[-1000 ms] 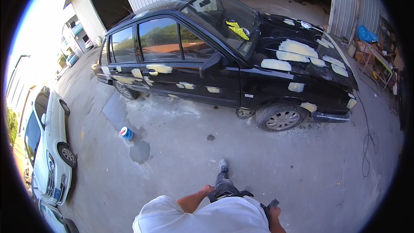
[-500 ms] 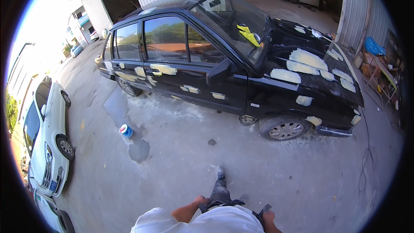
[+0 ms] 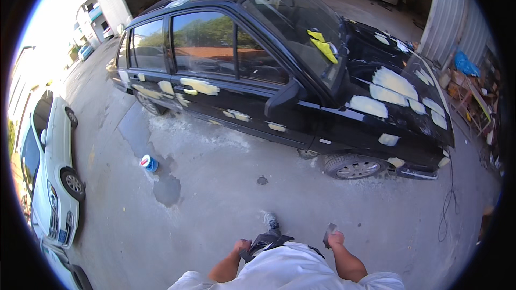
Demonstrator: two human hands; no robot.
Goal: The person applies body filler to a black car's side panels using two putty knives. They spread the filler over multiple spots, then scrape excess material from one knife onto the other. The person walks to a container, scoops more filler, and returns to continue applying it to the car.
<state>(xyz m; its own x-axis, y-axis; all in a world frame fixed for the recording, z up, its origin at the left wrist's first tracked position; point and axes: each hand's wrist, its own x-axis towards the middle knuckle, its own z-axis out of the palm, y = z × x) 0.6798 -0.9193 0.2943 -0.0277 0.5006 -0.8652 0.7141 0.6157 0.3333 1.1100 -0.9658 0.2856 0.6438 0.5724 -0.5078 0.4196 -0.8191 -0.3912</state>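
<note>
Low in the head view, to the right of my body, my right hand (image 3: 337,238) is closed on a small flat grey piece (image 3: 328,233); its exact kind is unclear. By my left hip, my left hand (image 3: 242,245) has its fingers curled against dark cloth or straps at my waist; what it grips is hidden. Ahead stands a black car (image 3: 252,110) with cream filler patches on its doors, fender and hood. One large filler patch (image 3: 395,83) lies on the hood. Both hands are apart from the car.
A blue-and-white bucket (image 3: 149,163) stands on the concrete beside a damp stain (image 3: 167,190). White cars (image 3: 54,166) are parked at the left. A loose cable (image 3: 446,215) lies at the right, near cluttered boxes and a blue bag (image 3: 466,64).
My right hand has swung forward and out from my hip with the grey piece. My left hand has shifted slightly left. The black car appears a little closer.
</note>
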